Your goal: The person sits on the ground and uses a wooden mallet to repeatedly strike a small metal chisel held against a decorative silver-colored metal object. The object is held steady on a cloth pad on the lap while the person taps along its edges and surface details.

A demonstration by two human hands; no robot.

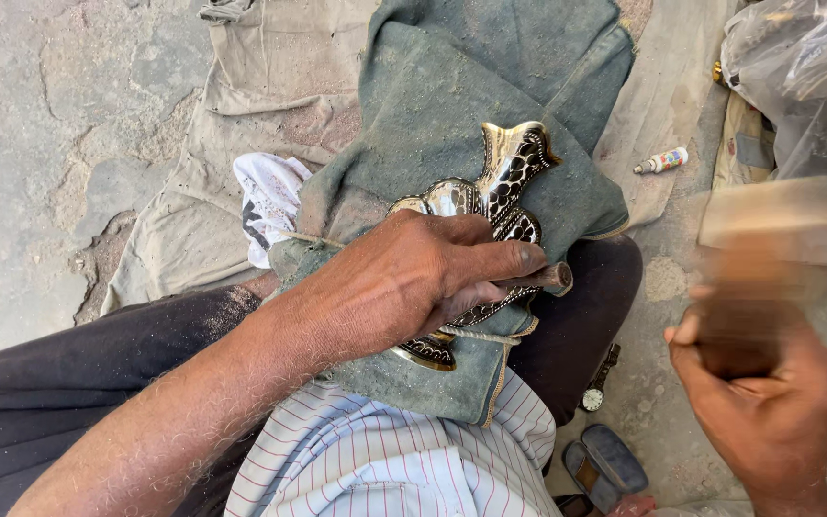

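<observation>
Nearest the lens, the left hand (404,278) lies across the lap, fingers closed around a short metal punch (546,279) whose tip points right, its long axis nearly level. Under that hand rests a brass ornament (502,182) with dark patterned inlay, its long axis running diagonally from lower left up to a flared end at upper right. It sits on a dusty green cloth (452,105) over the knee. Off to the right, the right hand (768,402) grips a blurred wooden mallet (768,249). A wristwatch (597,388) lies on the ground below.
</observation>
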